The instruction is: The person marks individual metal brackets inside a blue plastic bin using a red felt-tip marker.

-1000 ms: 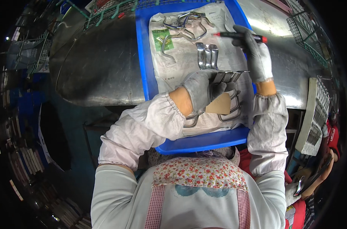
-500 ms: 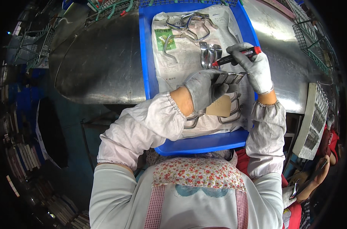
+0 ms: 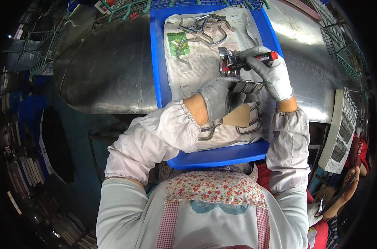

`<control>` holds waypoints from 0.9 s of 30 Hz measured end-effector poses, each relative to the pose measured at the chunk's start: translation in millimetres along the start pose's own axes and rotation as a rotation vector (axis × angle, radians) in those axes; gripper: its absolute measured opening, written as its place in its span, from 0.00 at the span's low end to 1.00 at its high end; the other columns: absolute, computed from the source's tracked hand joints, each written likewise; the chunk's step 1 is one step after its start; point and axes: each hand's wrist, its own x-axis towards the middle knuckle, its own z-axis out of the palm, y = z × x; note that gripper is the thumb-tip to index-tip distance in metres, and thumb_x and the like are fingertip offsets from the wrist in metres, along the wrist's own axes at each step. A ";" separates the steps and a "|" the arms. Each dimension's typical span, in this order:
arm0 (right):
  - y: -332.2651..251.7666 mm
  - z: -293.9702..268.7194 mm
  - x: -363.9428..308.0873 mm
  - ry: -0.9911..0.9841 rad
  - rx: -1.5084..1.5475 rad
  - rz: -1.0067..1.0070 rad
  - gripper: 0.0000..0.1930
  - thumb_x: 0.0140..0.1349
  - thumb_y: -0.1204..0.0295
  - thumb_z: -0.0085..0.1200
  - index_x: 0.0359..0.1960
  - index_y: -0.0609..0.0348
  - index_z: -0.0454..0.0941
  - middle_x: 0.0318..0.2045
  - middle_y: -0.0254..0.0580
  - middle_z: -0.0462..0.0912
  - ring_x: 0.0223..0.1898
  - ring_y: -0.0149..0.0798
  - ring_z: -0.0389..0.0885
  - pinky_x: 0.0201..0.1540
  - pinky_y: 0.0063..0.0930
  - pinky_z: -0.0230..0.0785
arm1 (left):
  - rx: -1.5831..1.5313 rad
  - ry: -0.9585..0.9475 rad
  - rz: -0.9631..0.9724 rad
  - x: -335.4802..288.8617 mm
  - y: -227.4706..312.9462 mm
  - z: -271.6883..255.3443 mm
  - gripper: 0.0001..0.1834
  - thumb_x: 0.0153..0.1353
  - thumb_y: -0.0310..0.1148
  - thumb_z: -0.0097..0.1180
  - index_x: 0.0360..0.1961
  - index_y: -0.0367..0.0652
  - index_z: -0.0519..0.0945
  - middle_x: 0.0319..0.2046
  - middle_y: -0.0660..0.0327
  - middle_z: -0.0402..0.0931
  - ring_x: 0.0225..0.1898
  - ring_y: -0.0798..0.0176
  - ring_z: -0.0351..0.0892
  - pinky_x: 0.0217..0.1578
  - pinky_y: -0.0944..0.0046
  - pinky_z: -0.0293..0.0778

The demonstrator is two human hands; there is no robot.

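My gloved left hand (image 3: 222, 98) is closed around several small, shiny metal plates (image 3: 247, 86), held together in a row over the tray. A black marker pen with red ends (image 3: 251, 61) lies in my gloved right hand (image 3: 272, 74), its tip pointing left. The right fingers are wrapped around the pen beside the plates' right end. Just beyond my hands, more shiny bent metal pieces (image 3: 224, 56) rest on the paper, partly hidden by the pen and glove. A piece of brown card (image 3: 238, 116) and bent metal bars (image 3: 247, 130) lie below my left hand.
The blue tray (image 3: 156, 54) is lined with printed paper (image 3: 192, 74). Curved metal tubes (image 3: 203, 39) and a green card (image 3: 179, 44) lie at its far end. A metal table (image 3: 109, 66) extends sideways. Green wire racks (image 3: 39, 54) stand around. Another person's hand (image 3: 351, 184) shows at right.
My right hand and the marker have shifted slightly left and down, bringing the pen tip over the metal pieces beyond. My left hand keeps its hold on the plates.
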 end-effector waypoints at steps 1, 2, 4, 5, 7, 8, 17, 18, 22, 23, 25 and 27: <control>-2.2 0.7 -0.2 -0.001 0.001 -0.001 0.08 0.59 0.77 0.54 0.39 0.64 0.80 0.33 0.37 0.82 0.35 0.26 0.79 0.40 0.19 0.70 | 0.000 0.000 0.001 0.9 0.7 -1.6 0.16 0.67 0.26 0.35 0.47 0.23 0.71 0.38 0.43 0.75 0.34 0.65 0.79 0.23 0.81 0.79; -7.2 2.4 -0.7 0.082 -0.048 -0.015 0.07 0.59 0.77 0.54 0.39 0.64 0.80 0.33 0.37 0.82 0.35 0.27 0.78 0.41 0.19 0.70 | -0.029 -0.009 -0.024 2.9 1.8 -4.3 0.16 0.67 0.25 0.36 0.47 0.23 0.71 0.38 0.44 0.75 0.34 0.64 0.79 0.23 0.81 0.79; -5.4 1.1 -1.0 0.177 -0.038 -0.032 0.07 0.58 0.78 0.54 0.38 0.63 0.80 0.34 0.37 0.82 0.36 0.27 0.78 0.42 0.19 0.69 | -0.057 -0.019 -0.046 3.4 2.3 -5.2 0.16 0.67 0.25 0.36 0.47 0.23 0.71 0.37 0.45 0.76 0.34 0.64 0.79 0.23 0.81 0.79; -5.4 0.9 -0.9 0.176 -0.038 -0.034 0.07 0.58 0.78 0.54 0.38 0.63 0.80 0.34 0.37 0.82 0.36 0.27 0.78 0.42 0.19 0.69 | -0.046 -0.031 -0.030 2.2 1.4 -5.0 0.16 0.67 0.25 0.36 0.47 0.24 0.71 0.37 0.45 0.76 0.34 0.64 0.79 0.23 0.81 0.79; -5.4 0.6 -2.4 0.068 -0.056 -0.038 0.08 0.58 0.76 0.55 0.39 0.63 0.80 0.34 0.36 0.82 0.36 0.27 0.78 0.42 0.20 0.69 | -0.033 -0.045 -0.019 0.7 0.4 -4.8 0.16 0.66 0.25 0.37 0.47 0.24 0.72 0.36 0.46 0.76 0.34 0.64 0.79 0.23 0.82 0.79; -3.9 1.9 -2.5 0.087 -0.077 -0.053 0.09 0.58 0.75 0.57 0.40 0.62 0.80 0.34 0.35 0.82 0.36 0.27 0.78 0.42 0.20 0.70 | -0.011 -0.027 -0.018 -0.2 0.8 -4.6 0.16 0.67 0.26 0.37 0.47 0.24 0.72 0.36 0.46 0.76 0.34 0.63 0.79 0.24 0.81 0.79; -3.9 -22.7 -9.5 0.328 0.048 -0.200 0.07 0.61 0.78 0.52 0.39 0.63 0.79 0.34 0.37 0.82 0.33 0.27 0.77 0.41 0.19 0.69 | 0.111 0.022 0.049 -4.8 6.7 0.1 0.13 0.62 0.27 0.50 0.43 0.28 0.75 0.33 0.52 0.78 0.34 0.62 0.81 0.21 0.77 0.77; -4.3 -26.6 -11.7 0.306 0.090 -0.189 0.07 0.60 0.78 0.51 0.39 0.63 0.79 0.34 0.37 0.82 0.33 0.26 0.77 0.40 0.18 0.69 | 0.184 0.088 0.111 -3.3 7.0 1.9 0.12 0.60 0.28 0.52 0.42 0.29 0.76 0.31 0.53 0.79 0.32 0.62 0.81 0.20 0.76 0.76; -12.6 -21.8 -15.4 0.225 0.039 -0.156 0.06 0.59 0.78 0.53 0.36 0.63 0.80 0.32 0.36 0.82 0.31 0.26 0.76 0.38 0.17 0.69 | 0.210 0.050 0.194 -7.7 9.4 5.9 0.12 0.61 0.29 0.52 0.40 0.30 0.76 0.29 0.54 0.79 0.27 0.60 0.81 0.20 0.75 0.76; -15.1 -18.1 -15.4 0.177 -0.020 -0.117 0.05 0.59 0.78 0.54 0.36 0.63 0.80 0.32 0.36 0.82 0.31 0.25 0.76 0.38 0.17 0.69 | 0.206 0.060 0.207 -9.1 9.6 8.4 0.12 0.61 0.29 0.52 0.41 0.29 0.76 0.29 0.54 0.79 0.26 0.60 0.81 0.19 0.75 0.76; -20.3 -16.1 -15.9 0.186 -0.054 -0.048 0.05 0.58 0.79 0.54 0.35 0.63 0.80 0.31 0.35 0.82 0.31 0.25 0.76 0.37 0.17 0.69 | 0.201 0.066 0.212 -8.2 9.6 8.5 0.13 0.61 0.30 0.52 0.41 0.29 0.75 0.28 0.54 0.79 0.25 0.59 0.81 0.19 0.74 0.76; -16.3 -19.4 -13.2 0.301 -0.122 -0.154 0.06 0.58 0.79 0.54 0.36 0.63 0.81 0.32 0.35 0.82 0.32 0.25 0.77 0.37 0.17 0.70 | 0.186 0.018 0.195 -5.6 10.7 4.2 0.14 0.61 0.29 0.52 0.43 0.27 0.74 0.30 0.51 0.78 0.29 0.60 0.81 0.19 0.76 0.76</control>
